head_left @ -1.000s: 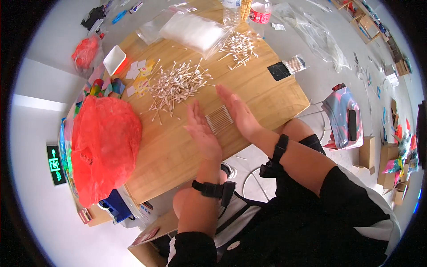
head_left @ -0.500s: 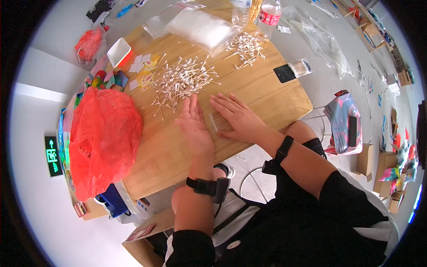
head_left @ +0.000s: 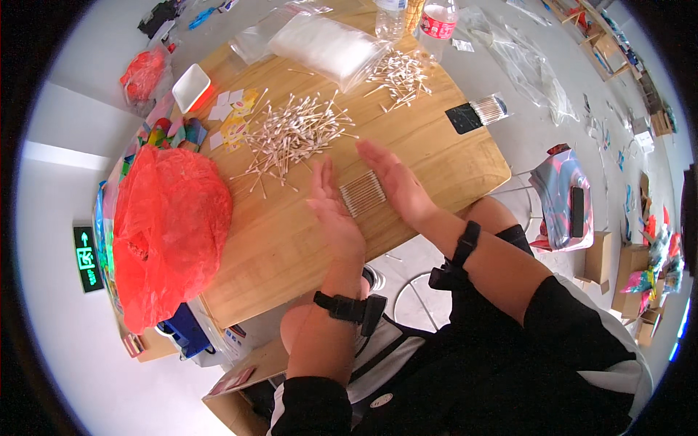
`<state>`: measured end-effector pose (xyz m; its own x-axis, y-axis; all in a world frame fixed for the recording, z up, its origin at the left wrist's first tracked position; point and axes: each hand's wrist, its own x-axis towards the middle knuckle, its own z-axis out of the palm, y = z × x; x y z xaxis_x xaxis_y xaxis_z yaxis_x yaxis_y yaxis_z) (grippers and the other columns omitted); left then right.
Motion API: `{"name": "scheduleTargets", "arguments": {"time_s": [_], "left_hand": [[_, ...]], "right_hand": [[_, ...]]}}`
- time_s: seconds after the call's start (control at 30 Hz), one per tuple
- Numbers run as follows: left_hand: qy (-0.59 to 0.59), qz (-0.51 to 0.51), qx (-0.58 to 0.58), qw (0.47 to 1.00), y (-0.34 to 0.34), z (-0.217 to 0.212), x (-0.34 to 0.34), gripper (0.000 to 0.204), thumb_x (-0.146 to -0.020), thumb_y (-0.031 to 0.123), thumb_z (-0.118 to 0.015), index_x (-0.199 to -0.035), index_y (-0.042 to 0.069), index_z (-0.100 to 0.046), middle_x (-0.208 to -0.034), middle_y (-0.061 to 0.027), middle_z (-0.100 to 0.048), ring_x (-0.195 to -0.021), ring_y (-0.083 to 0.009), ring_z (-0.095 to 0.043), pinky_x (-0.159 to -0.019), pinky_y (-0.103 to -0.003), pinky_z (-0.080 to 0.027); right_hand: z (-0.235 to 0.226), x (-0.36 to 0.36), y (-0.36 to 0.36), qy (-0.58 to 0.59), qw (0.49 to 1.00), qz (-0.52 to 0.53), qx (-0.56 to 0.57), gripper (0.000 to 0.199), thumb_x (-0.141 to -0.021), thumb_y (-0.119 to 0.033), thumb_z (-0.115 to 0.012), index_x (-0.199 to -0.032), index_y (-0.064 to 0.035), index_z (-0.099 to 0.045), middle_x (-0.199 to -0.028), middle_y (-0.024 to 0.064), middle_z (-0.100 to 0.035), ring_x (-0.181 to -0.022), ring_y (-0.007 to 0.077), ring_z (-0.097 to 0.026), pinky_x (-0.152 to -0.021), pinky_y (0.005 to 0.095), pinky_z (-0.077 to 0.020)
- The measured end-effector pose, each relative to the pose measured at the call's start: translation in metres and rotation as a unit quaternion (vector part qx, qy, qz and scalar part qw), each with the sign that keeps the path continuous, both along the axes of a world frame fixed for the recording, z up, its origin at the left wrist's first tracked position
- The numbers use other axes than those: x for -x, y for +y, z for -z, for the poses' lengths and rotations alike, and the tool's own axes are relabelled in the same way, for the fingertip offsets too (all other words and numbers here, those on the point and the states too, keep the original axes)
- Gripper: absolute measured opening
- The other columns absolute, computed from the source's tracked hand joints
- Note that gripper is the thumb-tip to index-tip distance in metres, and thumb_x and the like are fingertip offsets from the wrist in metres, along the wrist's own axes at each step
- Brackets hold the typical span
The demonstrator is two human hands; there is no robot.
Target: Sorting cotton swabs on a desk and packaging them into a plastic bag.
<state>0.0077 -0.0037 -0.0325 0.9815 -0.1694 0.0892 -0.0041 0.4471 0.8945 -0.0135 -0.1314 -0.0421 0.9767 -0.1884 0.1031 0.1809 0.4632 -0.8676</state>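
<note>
Clock directions take the aligned row of cotton swabs (head_left: 363, 195) as the dial centre, with 12 o'clock at the far side of the desk (head_left: 269, 247).

Progress: judged from the present layout, the work is partly complete. One set of swabs lies flat and side by side in a compact row near the front edge of the desk. A clear packet (head_left: 489, 110) with a black panel (head_left: 464, 118), at 2 o'clock on the desk edge, appears to contain a further set. The bulk is unarranged: a large loose pile (head_left: 299, 133) lies between 10 and 11 o'clock, its swabs crossed at all angles, and a smaller loose pile (head_left: 400, 78) lies between 12 and 1 o'clock. The row is not packed.

Hand status: the left hand (head_left: 333, 211) stands at 8 o'clock, just beside the row, fingers extended, palm turned inward. The right hand (head_left: 398, 185) stands near 3 o'clock, similarly straightened, its palm facing the row from the opposite side. Neither hand is closed around anything; the row lies between them. Slight blur prevents confirmation of contact between either palm and the swabs. No swab is visible in either hand's grasp.
</note>
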Motion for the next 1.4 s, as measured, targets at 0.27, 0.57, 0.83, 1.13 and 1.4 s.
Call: {"name": "scheduleTargets", "arguments": {"time_s": [0.27, 0.57, 0.83, 1.13, 1.4], "left_hand": [[0.006, -0.026, -0.037, 0.999, -0.0021, 0.0024, -0.0008, 0.087, -0.103, 0.068, -0.016, -0.156, 0.001, -0.028, -0.159, -0.0203, -0.036, -0.149, -0.0304, -0.031, -0.123, -0.043, -0.016], [0.001, -0.011, -0.016, 1.000, 0.0002, 0.0057, -0.0022, 0.088, -0.102, 0.070, -0.015, -0.155, 0.000, -0.028, -0.160, -0.0214, -0.032, -0.151, -0.0303, -0.025, -0.124, -0.043, -0.012], [0.001, -0.012, -0.031, 0.999, 0.0001, 0.0033, -0.0021, 0.090, -0.102, 0.070, -0.016, -0.156, -0.001, -0.026, -0.161, -0.0217, -0.031, -0.152, -0.0300, -0.025, -0.124, -0.043, -0.012], [-0.004, -0.004, -0.041, 0.999, -0.0005, 0.0013, 0.0003, 0.092, -0.101, 0.072, -0.016, -0.157, -0.002, -0.023, -0.162, -0.0214, -0.030, -0.152, -0.0303, -0.024, -0.125, -0.043, -0.011], [-0.013, -0.009, -0.048, 0.999, 0.0005, 0.0040, -0.0010, 0.091, -0.101, 0.072, -0.016, -0.156, -0.001, -0.024, -0.162, -0.0198, -0.030, -0.152, -0.0296, -0.024, -0.125, -0.042, -0.012]], "right_hand": [[-0.0069, 0.0026, 0.0012, 0.017, 1.000, -0.012, 0.002, 0.061, -0.111, -0.036, -0.023, -0.154, 0.0072, -0.028, -0.162, 0.0200, -0.030, -0.152, 0.0300, -0.025, -0.127, 0.0415, -0.0139], [-0.0081, 0.0031, 0.0017, -0.004, 1.000, -0.019, 0.018, 0.062, -0.111, -0.038, -0.025, -0.155, 0.0059, -0.026, -0.164, 0.0178, -0.027, -0.154, 0.0292, -0.021, -0.127, 0.0412, -0.0121], [-0.0062, 0.0045, 0.0024, -0.014, 1.000, -0.018, 0.018, 0.059, -0.112, -0.034, -0.026, -0.156, 0.0050, -0.026, -0.164, 0.0181, -0.026, -0.154, 0.0281, -0.019, -0.127, 0.0381, -0.0123], [-0.0017, 0.0050, 0.0013, -0.021, 0.999, -0.024, 0.027, 0.056, -0.112, -0.032, -0.025, -0.157, 0.0031, -0.026, -0.165, 0.0152, -0.026, -0.154, 0.0255, -0.020, -0.126, 0.0372, -0.0129], [-0.0027, 0.0054, 0.0011, -0.005, 0.997, -0.026, 0.072, 0.058, -0.112, -0.035, -0.026, -0.158, 0.0017, -0.025, -0.165, 0.0143, -0.027, -0.154, 0.0252, -0.022, -0.126, 0.0369, -0.0151]]}}
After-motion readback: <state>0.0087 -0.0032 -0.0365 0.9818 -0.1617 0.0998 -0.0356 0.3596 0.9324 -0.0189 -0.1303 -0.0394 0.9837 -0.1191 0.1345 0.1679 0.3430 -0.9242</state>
